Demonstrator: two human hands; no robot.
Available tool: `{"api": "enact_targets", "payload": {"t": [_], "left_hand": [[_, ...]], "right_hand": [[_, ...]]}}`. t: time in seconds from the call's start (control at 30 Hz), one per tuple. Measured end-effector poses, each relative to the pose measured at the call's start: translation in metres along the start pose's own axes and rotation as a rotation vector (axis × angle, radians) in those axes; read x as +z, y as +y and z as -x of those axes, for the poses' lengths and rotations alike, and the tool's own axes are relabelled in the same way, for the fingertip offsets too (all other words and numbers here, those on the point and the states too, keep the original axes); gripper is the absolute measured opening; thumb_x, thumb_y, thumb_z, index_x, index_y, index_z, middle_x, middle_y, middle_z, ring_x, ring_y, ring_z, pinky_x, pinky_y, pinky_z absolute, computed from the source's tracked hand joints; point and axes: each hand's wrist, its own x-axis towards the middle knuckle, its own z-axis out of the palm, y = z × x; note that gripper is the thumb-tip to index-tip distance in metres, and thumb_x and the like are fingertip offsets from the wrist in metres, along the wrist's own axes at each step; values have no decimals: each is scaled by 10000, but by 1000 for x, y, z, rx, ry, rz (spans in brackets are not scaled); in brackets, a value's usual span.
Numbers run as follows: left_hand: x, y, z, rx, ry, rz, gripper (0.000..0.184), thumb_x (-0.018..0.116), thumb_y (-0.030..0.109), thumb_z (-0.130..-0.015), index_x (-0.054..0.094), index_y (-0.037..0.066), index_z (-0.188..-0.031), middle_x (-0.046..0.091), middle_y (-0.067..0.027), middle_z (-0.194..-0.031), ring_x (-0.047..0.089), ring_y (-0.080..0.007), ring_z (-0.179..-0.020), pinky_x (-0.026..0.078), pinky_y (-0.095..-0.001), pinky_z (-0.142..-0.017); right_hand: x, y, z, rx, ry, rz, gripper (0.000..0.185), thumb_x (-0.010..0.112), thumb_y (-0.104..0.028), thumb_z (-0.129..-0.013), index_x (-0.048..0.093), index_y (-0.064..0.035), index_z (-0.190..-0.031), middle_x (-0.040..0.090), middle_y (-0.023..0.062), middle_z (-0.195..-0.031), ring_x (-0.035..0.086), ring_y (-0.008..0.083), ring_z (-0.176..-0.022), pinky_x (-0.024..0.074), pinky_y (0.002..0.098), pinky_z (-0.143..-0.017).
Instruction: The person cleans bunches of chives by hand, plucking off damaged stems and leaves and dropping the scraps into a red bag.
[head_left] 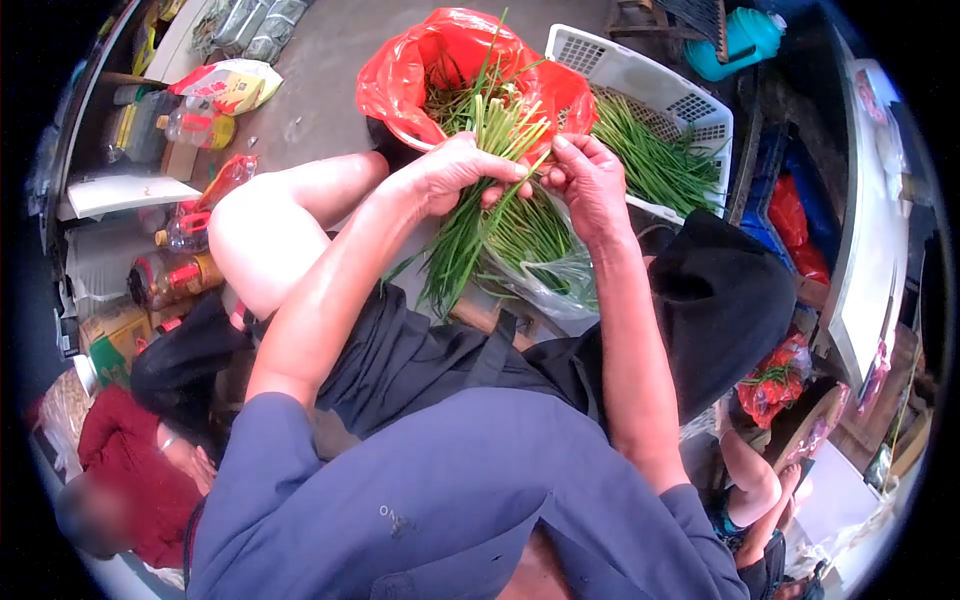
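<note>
My left hand [463, 176] is closed around a bunch of green chives [455, 245], with the pale stalk ends pointing up and away and the leaves hanging down over my lap. Close beside it, my right hand [592, 182] has thumb and fingers pinched at the bunch's edge, where a thin stalk runs to the fingertips. Just beyond both hands stands a container lined with a red plastic bag [395, 85], with plant scraps in it. Below the hands, more chives lie in a clear plastic bag [565, 285].
Right of the red bag, a white slotted basket [590, 50] holds more chives. A teal jug [740, 42] stands at the far right, near a blue crate [762, 200]. Bottles [170, 278] line the left side. Another person in a dark red top [125, 470] sits lower left; someone's legs show lower right.
</note>
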Motion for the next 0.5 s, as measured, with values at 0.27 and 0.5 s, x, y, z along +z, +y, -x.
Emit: {"api": "enact_targets", "payload": {"t": [0.27, 0.5], "left_hand": [[-3, 3, -1, -46, 73, 34, 157, 687, 76, -802, 631, 6, -930, 684, -95, -774, 513, -74, -483, 416, -187, -467], [-5, 3, -3, -1, 92, 15, 148, 670, 70, -803, 630, -7, -924, 687, -98, -782, 507, -76, -480, 416, -191, -475]], "right_hand": [[-6, 14, -7, -52, 187, -28, 248, 581, -255, -940, 603, -7, -943, 636, 52, -774, 559, 91, -557, 500, 241, -551], [11, 15, -2, -19, 98, -56, 245, 570, -269, -948, 601, -29, -912, 610, 31, -743, 546, 93, -585, 495, 248, -585]]}}
